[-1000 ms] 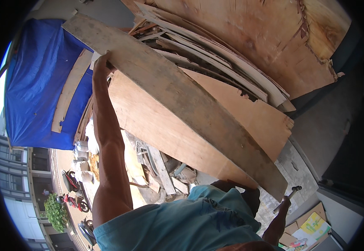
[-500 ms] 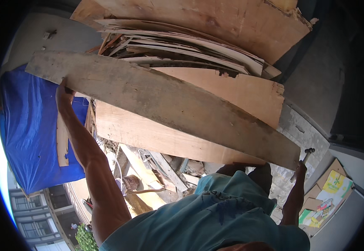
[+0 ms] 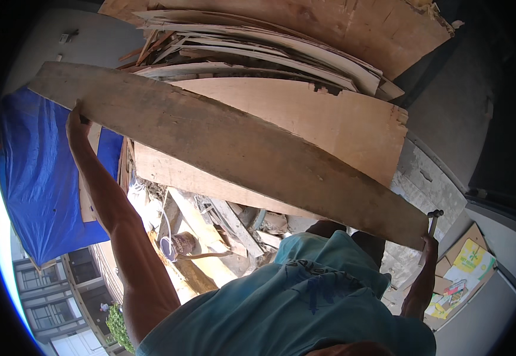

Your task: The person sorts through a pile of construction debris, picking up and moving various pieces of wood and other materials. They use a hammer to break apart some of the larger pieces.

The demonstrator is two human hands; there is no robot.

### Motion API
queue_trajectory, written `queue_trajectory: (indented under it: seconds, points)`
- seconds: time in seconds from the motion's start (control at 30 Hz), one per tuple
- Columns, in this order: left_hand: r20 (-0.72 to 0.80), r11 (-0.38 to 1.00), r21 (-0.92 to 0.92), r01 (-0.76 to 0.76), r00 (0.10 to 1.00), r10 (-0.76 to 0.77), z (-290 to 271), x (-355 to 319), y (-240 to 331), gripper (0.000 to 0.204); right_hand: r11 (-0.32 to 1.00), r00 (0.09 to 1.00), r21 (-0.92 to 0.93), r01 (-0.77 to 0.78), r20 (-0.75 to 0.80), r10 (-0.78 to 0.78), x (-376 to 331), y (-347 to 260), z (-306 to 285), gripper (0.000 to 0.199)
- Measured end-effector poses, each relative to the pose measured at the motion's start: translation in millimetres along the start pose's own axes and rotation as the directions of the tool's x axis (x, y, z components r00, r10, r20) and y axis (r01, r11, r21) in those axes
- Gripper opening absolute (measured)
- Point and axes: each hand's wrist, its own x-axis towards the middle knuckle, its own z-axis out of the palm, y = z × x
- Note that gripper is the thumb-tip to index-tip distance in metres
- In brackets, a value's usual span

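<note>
A long, worn grey-brown wooden board (image 3: pixel 228 142) spans the space in front of me, slanting from upper left to lower right. Near its left end, my left hand (image 3: pixel 78 121) grips the lower edge, with most of the fingers hidden. At the opposite end is my right hand (image 3: pixel 428 244), closed around a hammer (image 3: pixel 434 218) and against the board's tip. The hammer's head sticks up above the fist. Under the board lies a large, lighter plywood sheet (image 3: pixel 352 127) with a jagged right edge.
Stacked thin sheets (image 3: pixel 281 50) lie beyond, below a big plywood panel (image 3: pixel 329 21). A blue tarp (image 3: pixel 44 178) hangs at left. Scrap wood (image 3: pixel 234 228) and a bucket (image 3: pixel 178 244) sit lower down. Flattened printed cardboard (image 3: pixel 462 276) is at right.
The board's left end has shifted a little left and up with my left hand; its right end sits slightly lower. The stacked sheets appear higher in view.
</note>
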Motion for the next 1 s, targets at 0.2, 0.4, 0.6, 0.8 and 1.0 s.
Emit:
queue_trajectory:
  seconds: [0.2,0.4,0.6,0.8,1.0]
  points:
    - [0.007,1.0,0.005,0.029,1.0,-0.029,39.1,-58.0,-62.0,0.027,0.997,0.995,0.011,-0.072,0.064,0.071,-4.0,57.3,-81.5,0.042]
    - [-0.025,0.994,-0.008,0.108,0.994,-0.108,110.4,-74.3,-125.0,0.02,0.982,0.991,-0.136,-0.131,-0.014,0.13,-44.1,38.5,-146.5,0.04]
    - [0.139,0.985,-0.129,0.116,0.986,-0.098,140.9,-59.1,-146.3,0.037,0.936,0.957,-0.229,-0.267,0.049,0.285,-68.2,-5.0,-158.3,0.043]
    - [0.171,0.998,-0.06,-0.006,0.985,0.016,179.6,-158.9,-187.9,0.079,0.909,0.933,-0.306,-0.281,0.135,0.334,-89.7,-44.8,-164.7,0.046]
    - [0.512,0.988,0.057,0.142,0.845,-0.151,207.4,-341.2,-248.4,0.09,0.903,0.93,-0.345,-0.256,0.168,0.328,-109.3,-104.7,-148.7,0.046]
